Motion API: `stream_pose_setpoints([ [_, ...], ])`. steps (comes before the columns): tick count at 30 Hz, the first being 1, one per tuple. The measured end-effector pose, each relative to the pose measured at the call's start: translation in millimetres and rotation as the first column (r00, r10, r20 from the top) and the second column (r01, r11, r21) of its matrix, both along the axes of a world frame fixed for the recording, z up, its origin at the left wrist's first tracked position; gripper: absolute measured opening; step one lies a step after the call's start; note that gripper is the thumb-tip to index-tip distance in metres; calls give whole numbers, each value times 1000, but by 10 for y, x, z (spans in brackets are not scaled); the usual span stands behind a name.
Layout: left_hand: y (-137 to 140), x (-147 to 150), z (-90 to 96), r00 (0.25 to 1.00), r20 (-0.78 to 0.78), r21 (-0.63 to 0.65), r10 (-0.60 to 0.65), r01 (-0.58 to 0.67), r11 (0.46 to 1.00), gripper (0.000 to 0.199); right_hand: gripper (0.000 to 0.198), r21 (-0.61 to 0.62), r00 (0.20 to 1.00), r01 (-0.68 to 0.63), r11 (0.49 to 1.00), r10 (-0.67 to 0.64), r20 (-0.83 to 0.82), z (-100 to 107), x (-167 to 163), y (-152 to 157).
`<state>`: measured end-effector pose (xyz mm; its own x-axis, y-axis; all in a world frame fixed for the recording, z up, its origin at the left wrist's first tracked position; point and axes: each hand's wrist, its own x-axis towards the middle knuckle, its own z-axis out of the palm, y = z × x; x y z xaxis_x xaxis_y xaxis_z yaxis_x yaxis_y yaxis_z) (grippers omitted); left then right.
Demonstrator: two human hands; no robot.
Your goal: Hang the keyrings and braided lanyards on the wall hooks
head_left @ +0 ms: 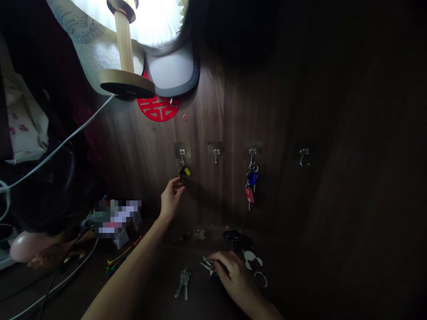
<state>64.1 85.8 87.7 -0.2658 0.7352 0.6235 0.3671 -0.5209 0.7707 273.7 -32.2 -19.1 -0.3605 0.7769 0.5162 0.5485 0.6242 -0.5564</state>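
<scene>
Currently: 1x dark key [182, 172] w/ yellow tag [187, 171], on the left-end hook [182, 151]. Prob. hung by its ring so wt. pulls it plumb: long axis approx. vert., tip down; tag juts right. Your L hand [171, 198]: at key's lower end, fingers loosely curled, thumb apart; can't tell if pinching, poss. steadying. Your R hand [231, 271]: over the surface [196, 306], fingers at loose keys [206, 263]; grip partly hidden, can't tell; visible ends point left, slightly away from you. Also: 1x silver key bunch [183, 282], lying left of R hand, blades toward you; 1x bunch w/ blue key [253, 178], hung farther right, long axis vert.
</scene>
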Motion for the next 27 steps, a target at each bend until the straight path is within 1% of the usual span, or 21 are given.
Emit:
stream_pose_setpoints([
  [3, -60, -53, -136, 1000, -4, -44, -14, 14, 999, 34, 20, 12, 1000, -6, 1000, 6, 19, 3, 0, 2],
  [6, -142, -117, -264, 1000, -4, -73, -24, 23, 997, 32, 21, -4, 999, -16, 1000, 16, 28, 3, 0, -4],
  [11, -288, -221, -444, 999, 5, -130, -45, 45, 991, 31, 20, -2, 999, -27, 1000, 27, 39, 0, -1, -16],
  [18, -450, -303, -683, 999, -17, -204, -34, 30, 979, 29, 20, 19, 997, -46, 999, 45, 55, -3, 10, -34],
  [21, -528, -299, -790, 996, -91, -226, -19, -2, 974, 26, 20, 19, 996, -58, 998, 57, 71, 1, 26, -43],
  [23, -564, -282, -874, 981, -194, -246, -14, -35, 969, 25, 20, 18, 995, -59, 998, 57, 81, 8, 38, -46],
  [27, -574, -222, -1062, 906, -424, -284, -15, -117, 952, 29, 19, 33, 997, -48, 998, 45, 67, 16, 56, -34],
])
